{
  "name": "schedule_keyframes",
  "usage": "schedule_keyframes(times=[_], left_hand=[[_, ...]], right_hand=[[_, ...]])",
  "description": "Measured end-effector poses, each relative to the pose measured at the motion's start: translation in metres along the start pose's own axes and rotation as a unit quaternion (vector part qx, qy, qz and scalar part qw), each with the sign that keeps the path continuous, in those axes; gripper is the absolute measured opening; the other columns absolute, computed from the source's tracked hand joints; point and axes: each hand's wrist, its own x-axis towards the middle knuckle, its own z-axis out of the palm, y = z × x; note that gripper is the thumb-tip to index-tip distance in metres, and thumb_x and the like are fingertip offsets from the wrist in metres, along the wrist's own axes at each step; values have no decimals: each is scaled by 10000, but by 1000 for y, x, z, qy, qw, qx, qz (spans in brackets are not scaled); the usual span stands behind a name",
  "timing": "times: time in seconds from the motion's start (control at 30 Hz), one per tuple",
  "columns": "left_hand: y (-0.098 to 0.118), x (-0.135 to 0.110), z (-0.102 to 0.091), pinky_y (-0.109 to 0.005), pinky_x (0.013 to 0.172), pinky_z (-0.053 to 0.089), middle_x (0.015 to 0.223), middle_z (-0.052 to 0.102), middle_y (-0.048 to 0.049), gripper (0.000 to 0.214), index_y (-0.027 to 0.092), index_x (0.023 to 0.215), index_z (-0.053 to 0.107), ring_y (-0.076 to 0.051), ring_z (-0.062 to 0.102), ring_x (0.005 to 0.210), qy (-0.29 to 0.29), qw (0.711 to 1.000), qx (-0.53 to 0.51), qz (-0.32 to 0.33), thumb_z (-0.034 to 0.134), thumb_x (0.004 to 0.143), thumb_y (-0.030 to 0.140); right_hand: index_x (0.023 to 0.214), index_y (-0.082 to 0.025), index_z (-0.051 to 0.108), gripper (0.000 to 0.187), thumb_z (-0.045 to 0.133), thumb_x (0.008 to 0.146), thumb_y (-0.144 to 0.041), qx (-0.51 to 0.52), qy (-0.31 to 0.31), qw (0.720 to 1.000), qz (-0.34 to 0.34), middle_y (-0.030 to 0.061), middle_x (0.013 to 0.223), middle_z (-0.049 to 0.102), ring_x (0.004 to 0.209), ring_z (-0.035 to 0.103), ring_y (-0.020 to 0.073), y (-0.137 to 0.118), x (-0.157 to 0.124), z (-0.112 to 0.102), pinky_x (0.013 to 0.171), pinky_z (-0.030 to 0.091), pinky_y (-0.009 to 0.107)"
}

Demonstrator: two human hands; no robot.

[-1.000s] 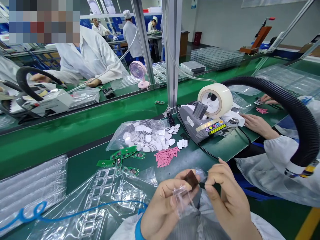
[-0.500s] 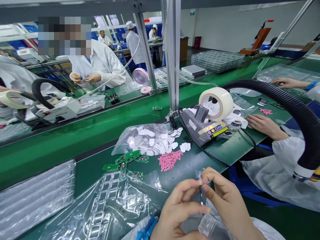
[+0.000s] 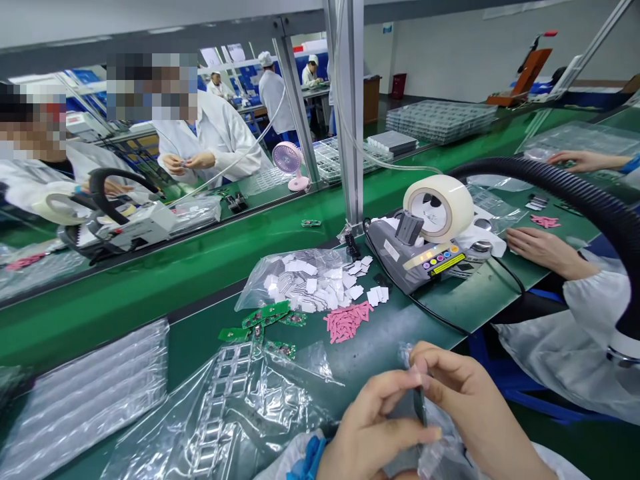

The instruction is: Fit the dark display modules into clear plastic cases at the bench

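Observation:
Near the bottom of the head view, my left hand (image 3: 373, 423) holds a thin dark piece (image 3: 419, 405), seen almost edge-on, between thumb and fingers. My right hand (image 3: 475, 407) is closed in a pinch at the upper end of that piece, its fingertips touching my left fingertips. Crumpled clear plastic (image 3: 440, 457) hangs below and between the hands; which fingers hold it I cannot tell. Beyond the hands lies a pile of pink strips (image 3: 347, 323). Green circuit boards (image 3: 267, 313) lie to its left, beside a clear bag of white pieces (image 3: 300, 283).
A clear plastic tray (image 3: 227, 380) in film lies at left, near a bubbled plastic sheet (image 3: 100, 393). A grey device (image 3: 405, 257) with a tape roll (image 3: 443, 208) stands ahead. A black hose (image 3: 565, 207) arches at right, beside a co-worker's hand (image 3: 547, 252).
The whole view has shifted slightly, with the bench things appearing lower and further right. My hands stay pinched together, and more of the dark piece's face shows between them.

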Motion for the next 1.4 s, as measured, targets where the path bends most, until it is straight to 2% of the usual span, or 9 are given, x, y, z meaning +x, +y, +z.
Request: schedule_keyframes(times=[0.5, 0.83, 1.1, 1.2, 1.3, 1.4], left_hand=[[0, -4, 2, -343, 1044, 388, 1305, 493, -97, 372, 309, 1138, 637, -284, 510, 1210, 14, 1000, 24, -9, 650, 766, 295], [0, -5, -3, -319, 1046, 378, 1339, 457, -76, 434, 338, 1180, 594, -274, 495, 1222, -11, 999, 28, 11, 658, 763, 237], [-3, -6, -5, -297, 1028, 397, 1348, 450, -101, 436, 291, 1184, 579, -259, 511, 1202, -15, 996, 81, 46, 663, 759, 247], [-5, -7, -4, -313, 1031, 398, 1362, 443, -87, 519, 322, 1212, 557, -266, 486, 1222, 9, 994, 100, 51, 705, 717, 269], [-6, -5, -1, -337, 1043, 377, 1338, 459, -56, 486, 356, 1151, 612, -269, 478, 1221, 69, 996, 56, 1, 730, 685, 294], [-7, 0, -2, -375, 1039, 371, 1267, 500, -56, 325, 301, 979, 714, -279, 506, 1177, 115, 984, -114, -77, 746, 659, 348]], right_hand=[[657, -207, 599, 210, 675, 764, -372, -6, -3, 1000, 0, -10, 676, 552, 657, 542, 148, 1, -3, -1, 596, 461, 231], [676, -222, 603, 188, 625, 816, -346, 39, -32, 998, 27, -20, 709, 526, 679, 511, 137, 3, -5, 6, 630, 440, 222], [716, -224, 548, 214, 562, 865, -377, 22, -53, 997, 42, -25, 739, 493, 712, 490, 131, 2, -5, 9, 657, 423, 211], [700, -220, 499, 259, 526, 882, -402, -19, -41, 999, 8, -28, 730, 450, 697, 464, 123, -2, -10, 11, 638, 403, 204], [684, -219, 457, 302, 481, 894, -436, -69, -25, 995, -65, -25, 703, 433, 667, 459, 129, -8, -17, 9, 611, 412, 213], [696, -222, 425, 324, 360, 929, -439, -172, 6, 979, -105, -14, 696, 441, 645, 477, 142, 6, -15, -6, 579, 442, 233]])
